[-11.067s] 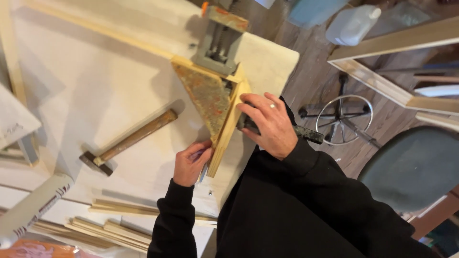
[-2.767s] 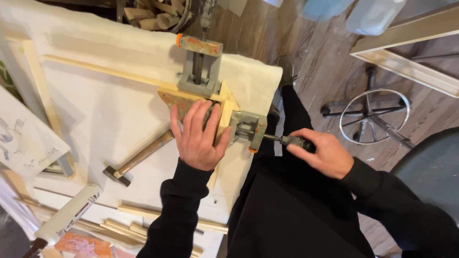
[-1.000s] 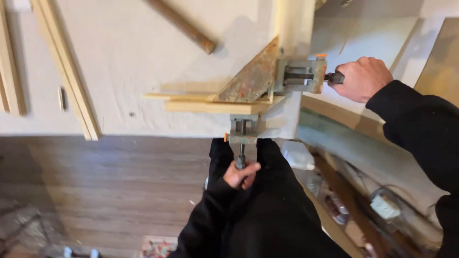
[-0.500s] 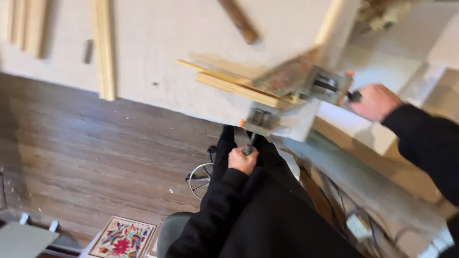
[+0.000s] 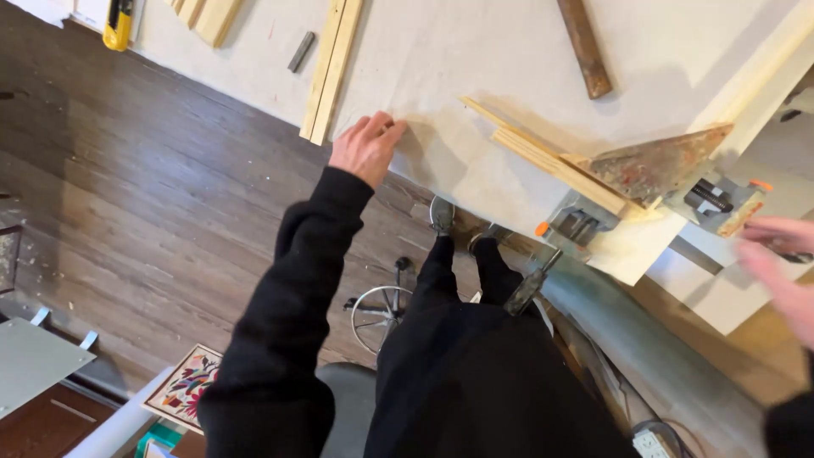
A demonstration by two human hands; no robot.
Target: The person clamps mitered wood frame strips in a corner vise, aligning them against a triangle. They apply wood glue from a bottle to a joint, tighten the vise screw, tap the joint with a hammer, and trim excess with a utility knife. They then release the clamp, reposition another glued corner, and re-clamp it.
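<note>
A person in black sleeves leans over a cloth-covered white tabletop [image 5: 475, 59]. The left hand [image 5: 366, 146] lies flat near its edge, fingers [image 5: 386, 127] released and empty, just right of a pair of pale wooden strips [image 5: 332, 64]. The right hand [image 5: 784, 271], blurred at the right border, shows spread fingers gripping nothing, close to the orange-tipped grey metal corner clamp [image 5: 653, 191]. That clamp sits at the tabletop's corner, pinning light wooden mouldings [image 5: 551, 161] under a rusty triangular plate [image 5: 661, 161]. A brown wooden hammer handle [image 5: 585, 42] lies farther up; a yellow utility knife [image 5: 117, 24] rests far left.
</note>
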